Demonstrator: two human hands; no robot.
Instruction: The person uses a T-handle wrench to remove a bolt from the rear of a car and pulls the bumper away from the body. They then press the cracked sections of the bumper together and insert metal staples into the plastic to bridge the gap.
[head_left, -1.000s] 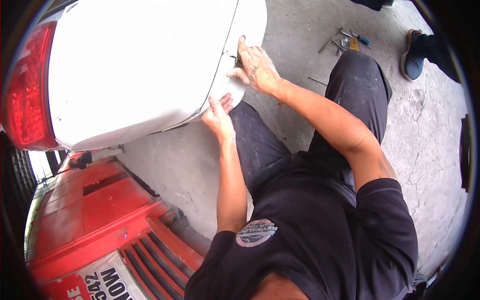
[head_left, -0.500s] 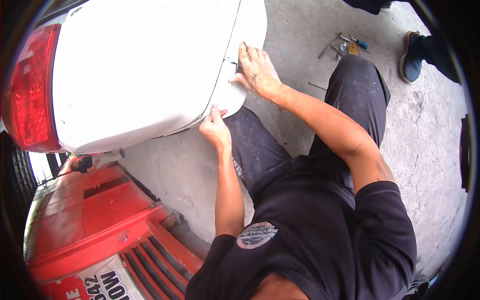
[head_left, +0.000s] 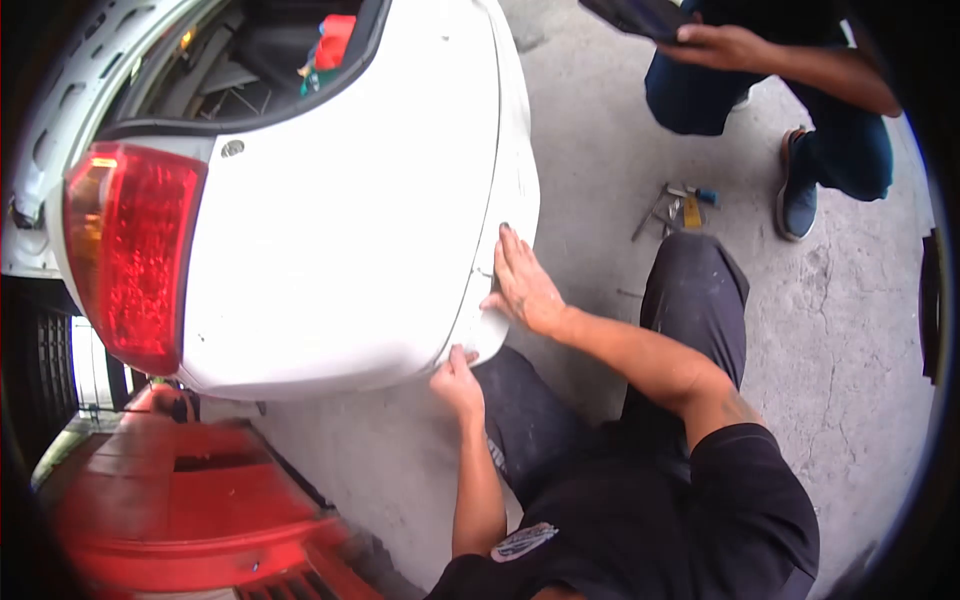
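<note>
Against the lower corner of the white car bumper, my left hand has its thumb on the outer face and its fingers curled round the edge. Higher up, my right hand lies with its fingers stretched over the bumper beside the seam with the white body panel. A small dark mark shows at the seam near the right thumb. My right hand holds nothing.
A red tail light is at the left, with a red vehicle below. Tools, one with a blue handle, lie on the concrete floor. Another person at the upper right holds a dark flat device.
The view has shifted, so the car and my hands appear lower, and the car's opening and the other person's hand now show. Both hands keep nearly the same places on the bumper.
</note>
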